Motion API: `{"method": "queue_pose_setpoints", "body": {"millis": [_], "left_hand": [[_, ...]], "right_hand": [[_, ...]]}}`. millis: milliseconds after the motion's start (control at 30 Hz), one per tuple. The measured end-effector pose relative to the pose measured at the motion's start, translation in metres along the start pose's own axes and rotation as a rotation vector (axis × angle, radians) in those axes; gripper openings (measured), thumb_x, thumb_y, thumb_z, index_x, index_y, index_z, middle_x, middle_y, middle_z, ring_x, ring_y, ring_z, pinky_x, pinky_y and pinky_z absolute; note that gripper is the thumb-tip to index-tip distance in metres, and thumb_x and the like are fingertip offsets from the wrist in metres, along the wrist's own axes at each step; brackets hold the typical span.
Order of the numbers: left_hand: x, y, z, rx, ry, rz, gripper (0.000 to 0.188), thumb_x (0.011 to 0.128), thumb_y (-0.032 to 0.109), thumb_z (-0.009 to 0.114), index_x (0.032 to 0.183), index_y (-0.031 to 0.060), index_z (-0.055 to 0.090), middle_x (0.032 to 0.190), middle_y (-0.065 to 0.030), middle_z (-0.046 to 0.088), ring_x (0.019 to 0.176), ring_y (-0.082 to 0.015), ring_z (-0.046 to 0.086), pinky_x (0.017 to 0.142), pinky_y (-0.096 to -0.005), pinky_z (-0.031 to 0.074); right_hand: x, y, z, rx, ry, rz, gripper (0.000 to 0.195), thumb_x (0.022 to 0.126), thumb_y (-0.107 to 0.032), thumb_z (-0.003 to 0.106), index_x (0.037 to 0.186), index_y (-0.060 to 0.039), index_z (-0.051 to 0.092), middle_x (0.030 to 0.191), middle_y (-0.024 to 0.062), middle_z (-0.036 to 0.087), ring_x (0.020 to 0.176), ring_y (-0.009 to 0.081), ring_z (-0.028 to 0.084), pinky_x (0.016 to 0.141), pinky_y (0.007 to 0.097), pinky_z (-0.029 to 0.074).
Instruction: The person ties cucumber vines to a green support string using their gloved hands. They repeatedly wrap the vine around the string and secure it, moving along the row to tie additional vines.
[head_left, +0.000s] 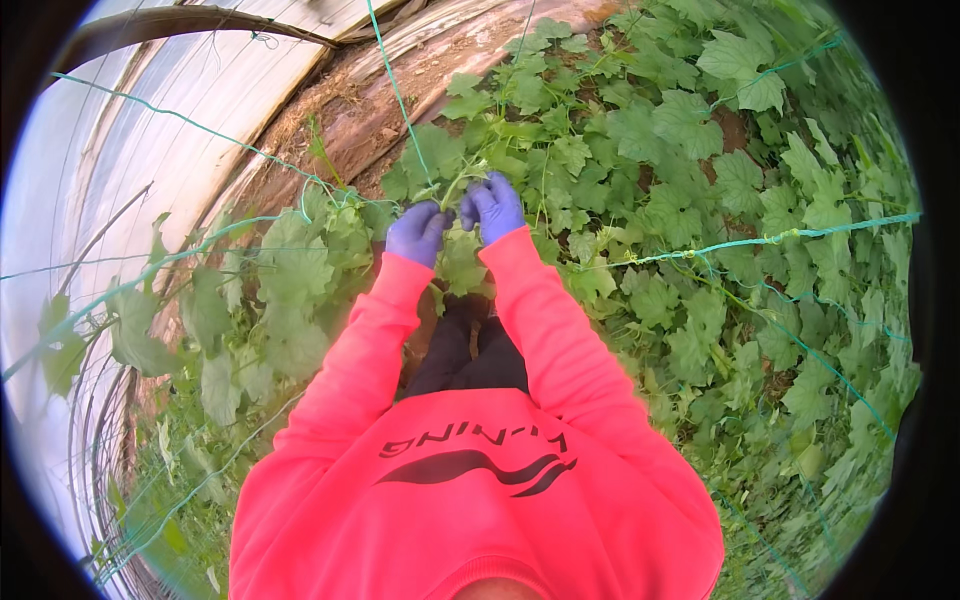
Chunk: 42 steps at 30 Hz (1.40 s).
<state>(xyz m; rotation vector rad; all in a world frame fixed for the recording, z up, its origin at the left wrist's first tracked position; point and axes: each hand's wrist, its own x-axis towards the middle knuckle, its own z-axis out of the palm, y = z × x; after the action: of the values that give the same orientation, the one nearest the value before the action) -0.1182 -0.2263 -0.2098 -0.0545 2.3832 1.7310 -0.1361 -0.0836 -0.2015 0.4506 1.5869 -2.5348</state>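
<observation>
My left hand, in a purple glove, pinches the green stem of a climbing vine in front of my body. The vine's leafy tip rises and bends over towards my right hand, gloved the same way. That hand's fingers are curled close beside the stem; whether they grip part of it is hidden. A thin green twine comes down from above and ends near the vine, just above my left hand.
Broad lobed leaves crowd the ground on the right. A thicker turquoise rope crosses them, and another rope runs along the left. Plastic sheeting forms the greenhouse side beyond a bare soil strip.
</observation>
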Motion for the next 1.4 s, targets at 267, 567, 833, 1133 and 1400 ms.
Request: {"method": "queue_pose_setpoints", "body": {"millis": [267, 567, 833, 1133, 1400], "left_hand": [[-0.019, -0.042, 0.009, 0.107, -0.004, -0.084, 0.023, 0.078, 0.018, 0.060, 0.093, 0.0004, 0.059, 0.077, -0.0137, 0.061, 0.070, -0.0234, 0.060, 0.065, -0.0316, 0.047], [-0.056, -0.049, -0.017, -0.291, 0.018, -0.203, 0.018, 0.084, 0.008, 0.051, 0.093, -0.0060, 0.056, 0.080, -0.0115, 0.062, 0.067, -0.0149, 0.061, 0.061, -0.0261, 0.049], [-0.003, -0.029, -0.014, -0.425, 0.163, -0.282, 0.023, 0.086, 0.005, 0.047, 0.106, -0.0074, 0.050, 0.096, -0.0141, 0.060, 0.073, -0.0194, 0.062, 0.064, -0.0274, 0.051], [-0.007, -0.035, 0.007, 0.054, 0.067, -0.057, 0.034, 0.081, 0.022, 0.058, 0.103, -0.0025, 0.056, 0.087, -0.0131, 0.062, 0.078, -0.0191, 0.060, 0.070, -0.0292, 0.047], [-0.017, -0.014, 0.003, -0.340, 0.153, -0.169, 0.020, 0.088, 0.013, 0.045, 0.096, -0.0011, 0.057, 0.078, -0.0073, 0.060, 0.057, -0.0145, 0.059, 0.054, -0.0242, 0.047]], "right_hand": [[0.008, -0.073, 0.040, -0.387, -0.405, -0.084, 0.015, 0.085, -0.014, 0.053, 0.094, -0.0018, 0.053, 0.063, 0.0017, 0.053, 0.049, 0.0079, 0.048, 0.046, 0.0203, 0.038], [0.064, -0.029, -0.023, -0.284, 0.288, -0.091, 0.009, 0.085, -0.012, 0.053, 0.087, -0.0029, 0.057, 0.068, 0.0017, 0.056, 0.052, 0.0069, 0.050, 0.047, 0.0198, 0.040], [-0.008, 0.025, -0.018, -0.259, -0.332, 0.320, 0.017, 0.086, -0.018, 0.055, 0.091, -0.0028, 0.062, 0.064, 0.0010, 0.057, 0.049, 0.0083, 0.051, 0.047, 0.0208, 0.042], [-0.010, 0.025, -0.005, -0.835, -0.328, 0.149, 0.020, 0.078, -0.023, 0.058, 0.080, -0.0045, 0.064, 0.062, 0.0116, 0.059, 0.052, 0.0222, 0.056, 0.052, 0.0334, 0.044], [-0.011, 0.028, -0.033, -1.102, -0.167, -0.029, 0.021, 0.076, -0.025, 0.059, 0.079, -0.0051, 0.063, 0.074, 0.0139, 0.061, 0.068, 0.0318, 0.058, 0.061, 0.0390, 0.046]]}}
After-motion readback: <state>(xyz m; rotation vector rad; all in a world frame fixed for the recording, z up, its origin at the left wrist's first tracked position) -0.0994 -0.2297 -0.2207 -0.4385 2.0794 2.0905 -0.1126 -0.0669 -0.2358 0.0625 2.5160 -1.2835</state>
